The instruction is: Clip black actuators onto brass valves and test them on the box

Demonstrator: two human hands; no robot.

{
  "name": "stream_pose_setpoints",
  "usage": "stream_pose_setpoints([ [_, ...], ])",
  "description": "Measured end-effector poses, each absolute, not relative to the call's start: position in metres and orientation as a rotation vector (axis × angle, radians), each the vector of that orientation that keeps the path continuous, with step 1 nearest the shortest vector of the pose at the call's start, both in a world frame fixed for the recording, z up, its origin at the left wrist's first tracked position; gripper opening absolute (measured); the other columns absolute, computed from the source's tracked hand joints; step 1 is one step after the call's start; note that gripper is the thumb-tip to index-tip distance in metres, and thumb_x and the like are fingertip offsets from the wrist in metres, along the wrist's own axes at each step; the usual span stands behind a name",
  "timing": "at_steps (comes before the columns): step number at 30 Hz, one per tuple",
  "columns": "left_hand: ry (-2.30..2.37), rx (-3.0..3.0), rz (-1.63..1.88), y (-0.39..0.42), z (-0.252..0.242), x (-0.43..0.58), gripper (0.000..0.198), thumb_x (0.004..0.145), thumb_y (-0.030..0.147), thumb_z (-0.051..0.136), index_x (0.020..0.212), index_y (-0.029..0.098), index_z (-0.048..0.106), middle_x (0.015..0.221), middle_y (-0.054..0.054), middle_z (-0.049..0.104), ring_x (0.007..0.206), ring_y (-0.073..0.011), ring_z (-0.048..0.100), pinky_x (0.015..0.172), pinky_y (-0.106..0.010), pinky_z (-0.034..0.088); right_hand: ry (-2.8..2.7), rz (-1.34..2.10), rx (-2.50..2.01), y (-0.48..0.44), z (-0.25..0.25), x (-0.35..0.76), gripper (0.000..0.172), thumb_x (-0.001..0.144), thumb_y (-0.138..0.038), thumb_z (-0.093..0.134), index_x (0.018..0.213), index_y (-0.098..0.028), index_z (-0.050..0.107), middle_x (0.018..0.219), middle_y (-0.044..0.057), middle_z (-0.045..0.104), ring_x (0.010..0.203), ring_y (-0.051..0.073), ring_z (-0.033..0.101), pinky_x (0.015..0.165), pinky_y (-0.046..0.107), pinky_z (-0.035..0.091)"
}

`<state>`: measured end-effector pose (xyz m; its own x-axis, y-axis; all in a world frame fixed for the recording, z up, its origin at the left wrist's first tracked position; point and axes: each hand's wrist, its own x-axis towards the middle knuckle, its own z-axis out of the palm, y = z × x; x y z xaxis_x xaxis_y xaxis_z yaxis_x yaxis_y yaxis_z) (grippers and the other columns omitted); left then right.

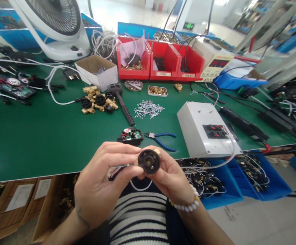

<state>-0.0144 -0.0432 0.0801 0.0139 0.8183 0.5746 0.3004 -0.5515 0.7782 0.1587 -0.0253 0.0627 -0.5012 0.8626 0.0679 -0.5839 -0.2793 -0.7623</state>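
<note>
Between both hands, in front of my lap, is a brass fitting with a round black plastic cap (pixel 149 162), its open face turned toward me. My left hand (pixel 103 178) pinches the cap's left edge between thumb and fingers. Around the right side curls my right hand (pixel 172 173), closed on the same fitting; a bit of brass shows above its fingers. Just beyond the hands lie a small open circuit-board housing (pixel 131 135) and blue-handled cutting pliers (pixel 161 139). Farther back are a pile of wire clips (pixel 149 109) and a black hammer (pixel 122 105).
Brass fittings with black caps (pixel 99 99) are heaped left of the hammer. A grey switch box (pixel 207 129) stands at the right, beside a black electric screwdriver (pixel 243 124). Red bins (pixel 163 61), a white carton (pixel 96 71) and a fan (pixel 58 23) line the back.
</note>
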Motion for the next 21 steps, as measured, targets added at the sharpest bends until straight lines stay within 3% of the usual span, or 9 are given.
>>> stream_pose_setpoints([
  [2,1.259,1.856,1.565,-0.037,0.081,-0.019,0.011,0.091,0.015,0.067,0.097,0.024,0.065,0.107,0.001,0.071,0.103,-0.0163,0.066,0.092,-0.032,0.055,-0.905,1.878,-0.453,-0.025,0.063,0.16,0.03,0.089,-0.025,0.075,0.119,-0.026,0.068,0.116,0.003,0.07,0.088,0.01,0.067,0.085,0.022,0.057],
  [4,1.48,1.94,1.498,-0.026,0.081,-0.026,0.008,0.097,0.025,0.06,0.103,0.023,0.065,0.111,-0.002,0.07,0.104,-0.0184,0.066,0.094,-0.035,0.054,-0.899,1.84,-0.493,-0.024,0.064,0.162,0.032,0.088,-0.025,0.076,0.119,-0.027,0.068,0.124,0.005,0.069,0.09,0.011,0.068,0.089,0.026,0.058],
  [8,1.935,2.291,0.982,-0.003,0.076,-0.028,0.05,0.1,0.054,0.042,0.127,0.017,0.063,0.122,-0.014,0.066,0.102,-0.0303,0.066,0.084,-0.043,0.055,-0.958,1.76,-0.567,-0.025,0.065,0.164,0.034,0.086,-0.031,0.078,0.118,-0.028,0.067,0.126,0.007,0.069,0.09,0.014,0.069,0.099,0.036,0.055],
  [13,1.972,2.43,0.336,0.012,0.056,-0.005,0.049,0.094,0.041,0.057,0.136,0.014,0.059,0.131,-0.02,0.063,0.101,-0.0331,0.066,0.079,-0.04,0.056,-0.998,1.735,-0.567,-0.027,0.064,0.164,0.034,0.087,-0.032,0.077,0.119,-0.029,0.066,0.123,0.006,0.07,0.091,0.014,0.068,0.1,0.035,0.054],
  [18,1.974,2.315,0.556,0.022,0.042,-0.003,0.035,0.098,0.037,0.051,0.123,0.017,0.065,0.118,-0.014,0.068,0.097,-0.0281,0.067,0.081,-0.036,0.055,-1.014,1.725,-0.631,-0.03,0.065,0.166,0.039,0.083,-0.04,0.08,0.117,-0.026,0.066,0.124,0.008,0.069,0.088,0.016,0.068,0.096,0.039,0.055],
  [21,1.94,2.299,0.597,0.023,0.041,-0.007,0.038,0.099,0.037,0.049,0.125,0.014,0.062,0.119,-0.017,0.066,0.098,-0.03,0.067,0.083,-0.039,0.055,-0.982,1.744,-0.608,-0.03,0.066,0.165,0.038,0.082,-0.037,0.081,0.116,-0.026,0.066,0.123,0.007,0.069,0.084,0.015,0.067,0.091,0.035,0.057],
])
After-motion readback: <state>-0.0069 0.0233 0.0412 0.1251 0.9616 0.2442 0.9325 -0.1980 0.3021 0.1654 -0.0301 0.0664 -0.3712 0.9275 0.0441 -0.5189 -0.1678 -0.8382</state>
